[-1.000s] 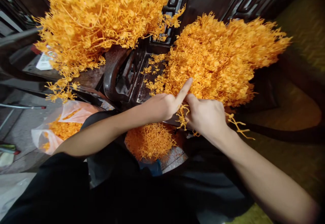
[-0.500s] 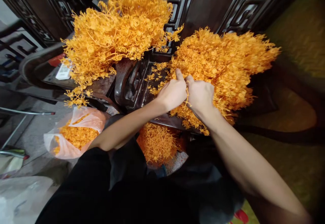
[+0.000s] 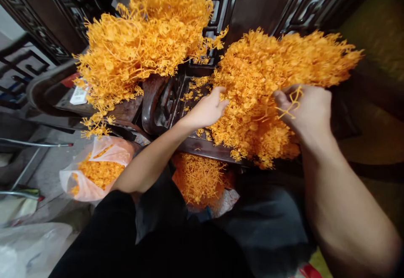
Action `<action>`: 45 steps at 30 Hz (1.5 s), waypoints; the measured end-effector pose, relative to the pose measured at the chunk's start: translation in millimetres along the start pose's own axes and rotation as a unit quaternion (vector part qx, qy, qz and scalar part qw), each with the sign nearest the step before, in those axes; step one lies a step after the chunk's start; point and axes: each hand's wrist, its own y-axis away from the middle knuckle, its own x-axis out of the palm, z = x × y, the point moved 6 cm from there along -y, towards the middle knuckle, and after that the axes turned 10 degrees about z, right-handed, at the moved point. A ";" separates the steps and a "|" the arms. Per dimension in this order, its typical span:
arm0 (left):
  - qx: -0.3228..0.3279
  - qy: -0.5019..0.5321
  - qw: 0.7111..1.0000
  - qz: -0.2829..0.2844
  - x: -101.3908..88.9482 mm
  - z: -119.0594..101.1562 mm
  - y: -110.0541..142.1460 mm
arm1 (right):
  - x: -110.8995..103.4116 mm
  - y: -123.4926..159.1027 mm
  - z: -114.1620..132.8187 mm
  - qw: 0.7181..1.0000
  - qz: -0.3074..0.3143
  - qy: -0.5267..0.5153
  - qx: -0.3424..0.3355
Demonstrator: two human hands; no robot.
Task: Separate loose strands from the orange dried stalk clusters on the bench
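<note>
A large heap of yellow-orange branched plastic pieces (image 3: 252, 72) lies on a dark wooden seat (image 3: 206, 148). At its left edge is my left hand (image 3: 208, 107), thumb and fingers apart, with nothing seen between them. My right hand (image 3: 311, 107) is closed over the heap's right part. A thin yellow branched plastic piece (image 3: 295, 101) sticks out from its fingers, whose tips are partly hidden. Small loose yellow bits (image 3: 197, 84) are scattered on the seat beside my left hand.
Another yellow heap (image 3: 142, 38) rests on the wooden furniture at left, near a white tag-like object (image 3: 78, 95). Below the seat is a container of orange stringy pieces (image 3: 200, 179). A plastic bag (image 3: 113, 152) with yellow bits stands on the floor. A curved armrest (image 3: 153, 101) divides the seats.
My hands were together at the heap's left front. My right hand has moved right with a thin yellow piece in it; my left hand has shifted slightly left and its fingers have parted.
</note>
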 end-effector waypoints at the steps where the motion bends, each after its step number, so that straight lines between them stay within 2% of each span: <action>1: 0.031 0.027 0.999 -0.002 -4.6 6.0 -2.2 | 1.2 4.4 -2.5 0.997 0.016 -0.072 -0.005; 4: 0.107 0.078 0.991 0.015 -6.2 17.2 -7.6 | 5.4 19.2 1.8 0.960 0.059 -0.275 -0.008; 7: 0.141 0.105 0.984 0.019 -0.2 21.8 -11.6 | 4.2 31.3 11.9 0.924 0.085 -0.373 -0.029; 9: 0.149 0.108 0.983 0.005 1.5 23.7 -13.4 | 3.8 36.6 14.3 0.914 0.104 -0.389 -0.041; 15: 0.169 0.068 0.983 -0.004 -1.1 24.2 -14.1 | 14.9 45.8 16.0 0.924 0.163 -0.326 -0.117; 21: 0.109 -0.029 0.993 -0.039 -9.1 43.0 -27.6 | 29.9 58.6 24.0 0.890 0.235 -0.371 -0.123; 24: 0.076 0.008 0.997 -0.016 -6.4 60.8 -41.9 | 26.3 62.6 24.6 0.903 0.222 -0.345 -0.125; 27: 0.048 0.107 0.993 0.022 0.8 77.4 -53.1 | 21.5 65.8 25.4 0.910 0.215 -0.321 -0.151; 30: -0.030 0.178 0.983 0.036 7.9 96.4 -57.5 | 19.6 69.7 26.1 0.908 0.230 -0.307 -0.170; 32: -0.051 0.185 0.981 0.031 9.7 104.8 -58.5 | 19.5 73.4 27.4 0.899 0.256 -0.309 -0.178; 35: -0.026 0.136 0.990 -0.003 5.7 111.5 -62.3 | 25.0 84.4 35.8 0.869 0.342 -0.296 -0.201; 39: -0.047 0.078 0.991 -0.102 -6.2 127.1 -68.1 | 44.6 109.8 60.2 0.818 0.458 -0.216 -0.273; 43: -0.072 0.049 0.984 -0.156 -12.6 135.0 -69.8 | 78.5 135.1 84.3 0.821 0.464 -0.062 -0.327; 45: -0.087 0.036 0.978 -0.186 -15.6 135.5 -67.3 | 99.8 149.7 92.3 0.813 0.476 0.020 -0.335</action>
